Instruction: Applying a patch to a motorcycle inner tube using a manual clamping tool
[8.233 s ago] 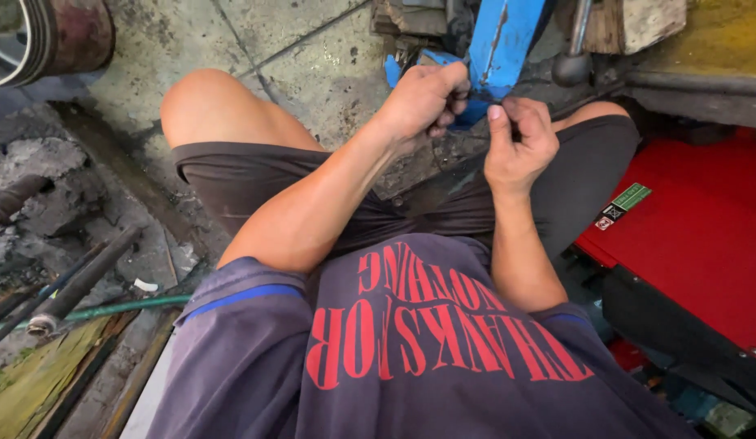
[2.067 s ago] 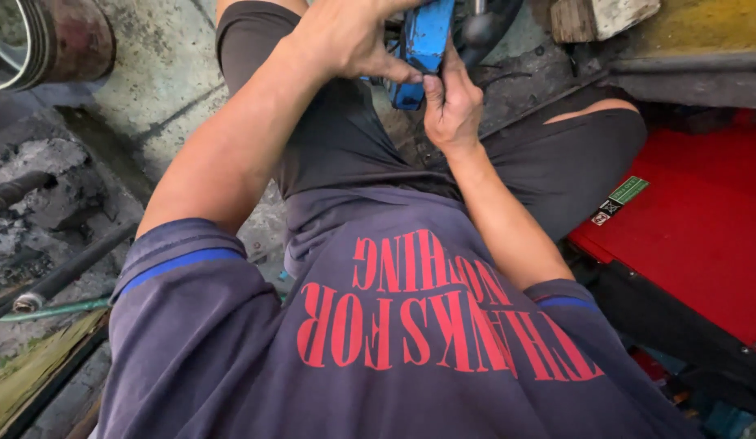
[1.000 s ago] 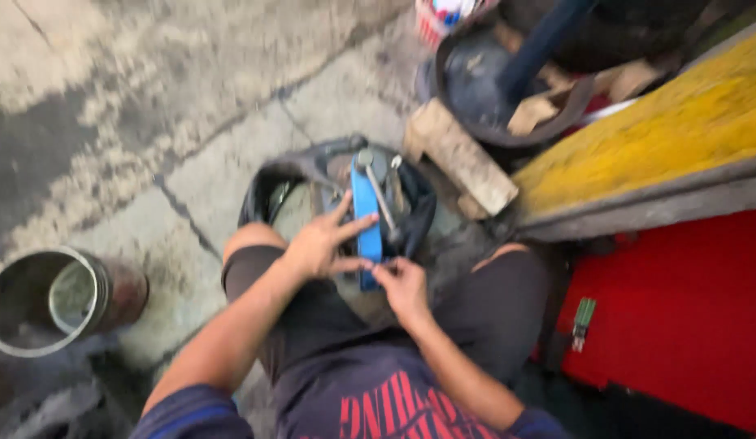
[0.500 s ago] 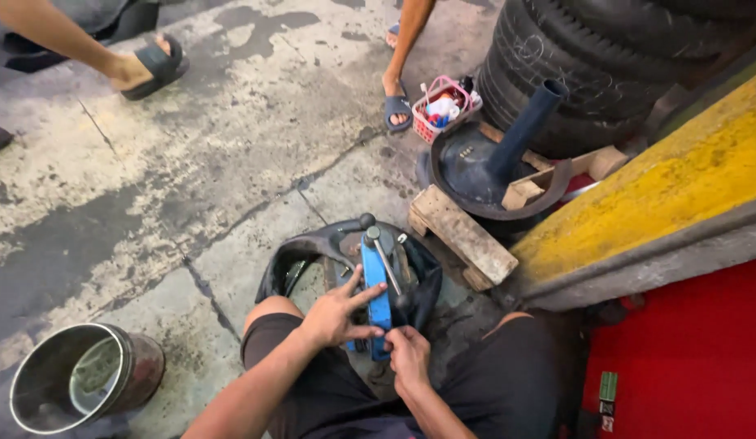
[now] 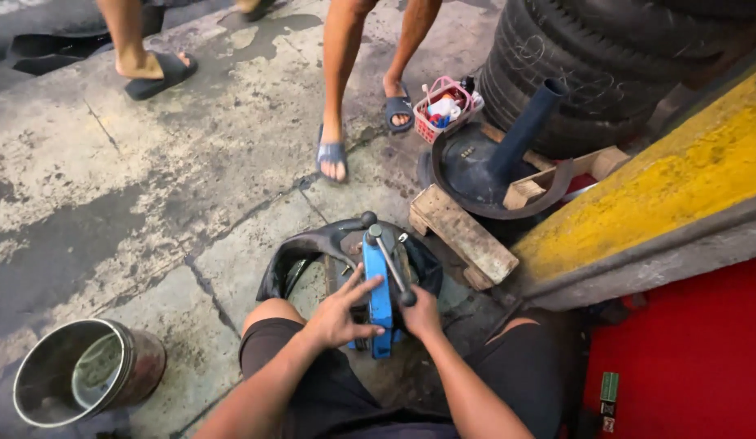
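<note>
Bystanders' legs [image 5: 337, 89] cut off above — basket [image 5: 445, 106] contents too small; bucket [image 5: 85, 382] edge-cropped

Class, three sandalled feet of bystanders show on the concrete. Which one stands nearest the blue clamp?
The foot in the blue-grey sandal, toes pointing toward the blue clamp; the other two stand farther off.
</note>
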